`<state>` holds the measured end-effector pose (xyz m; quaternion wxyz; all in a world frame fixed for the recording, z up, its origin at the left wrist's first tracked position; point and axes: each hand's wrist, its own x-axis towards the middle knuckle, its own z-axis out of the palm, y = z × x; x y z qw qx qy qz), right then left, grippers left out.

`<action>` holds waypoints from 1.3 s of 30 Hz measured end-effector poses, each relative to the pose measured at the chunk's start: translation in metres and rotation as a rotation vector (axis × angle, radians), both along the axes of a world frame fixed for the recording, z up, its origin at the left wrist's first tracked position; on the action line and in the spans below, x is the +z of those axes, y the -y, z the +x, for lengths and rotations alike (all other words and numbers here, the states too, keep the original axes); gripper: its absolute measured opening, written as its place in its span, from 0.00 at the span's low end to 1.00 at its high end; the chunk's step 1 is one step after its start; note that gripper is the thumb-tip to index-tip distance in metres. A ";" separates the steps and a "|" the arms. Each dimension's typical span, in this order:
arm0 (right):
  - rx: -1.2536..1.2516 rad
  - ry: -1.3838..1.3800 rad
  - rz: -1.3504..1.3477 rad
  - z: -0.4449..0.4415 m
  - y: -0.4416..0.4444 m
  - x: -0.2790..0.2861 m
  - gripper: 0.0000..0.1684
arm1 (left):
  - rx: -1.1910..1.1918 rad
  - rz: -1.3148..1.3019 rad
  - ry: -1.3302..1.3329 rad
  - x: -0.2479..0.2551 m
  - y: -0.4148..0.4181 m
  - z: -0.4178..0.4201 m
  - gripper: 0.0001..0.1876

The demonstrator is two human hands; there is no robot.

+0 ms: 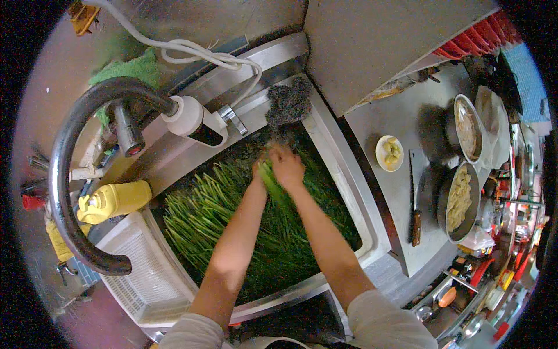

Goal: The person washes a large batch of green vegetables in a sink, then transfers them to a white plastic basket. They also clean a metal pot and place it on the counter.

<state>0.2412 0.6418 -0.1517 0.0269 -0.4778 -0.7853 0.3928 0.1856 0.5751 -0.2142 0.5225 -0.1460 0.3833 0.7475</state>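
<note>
A sink (375,222) holds a large mass of long green leafy stalks (196,205), maybe garlic chives or scallions, lying in dark water. Near the sink's far end, my left hand (260,163) and my right hand (287,165) are close together around a bunch of green stalks (272,185) that trails toward me between my forearms. The fingers are blurred. Beyond my hands, a dark mesh-like clump (288,101) sits at the sink's far corner.
A curved metal faucet (59,174) arches at the left, above a yellow bottle (126,198) and a white plastic basket (146,266). On the right counter lie a cleaver-like knife (416,196), a small plate of pale yellow food (389,152), and a bowl of pale pieces (458,200).
</note>
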 end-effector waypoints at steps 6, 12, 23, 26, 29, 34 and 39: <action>0.163 -0.119 0.430 0.008 0.049 0.034 0.27 | -0.082 0.053 0.112 0.003 0.019 0.001 0.27; 0.242 -0.177 0.068 -0.010 -0.055 -0.120 0.22 | -0.158 -0.334 0.019 0.003 0.019 0.007 0.33; 0.120 0.180 -0.259 -0.017 -0.086 -0.030 0.29 | -0.037 -0.726 -0.396 0.064 -0.019 0.042 0.49; 0.179 0.003 -0.346 -0.009 -0.087 -0.052 0.32 | -0.093 -0.407 0.109 -0.012 -0.007 0.009 0.41; 0.276 -0.168 -0.492 -0.004 -0.080 -0.050 0.34 | -0.090 -0.084 0.129 -0.044 0.004 -0.004 0.31; 0.391 -0.132 0.432 -0.003 0.057 0.030 0.31 | 0.137 0.064 -0.009 -0.100 0.046 -0.008 0.26; 0.069 0.016 -0.312 -0.005 -0.038 -0.060 0.32 | -0.159 -0.128 0.000 -0.009 0.041 0.003 0.26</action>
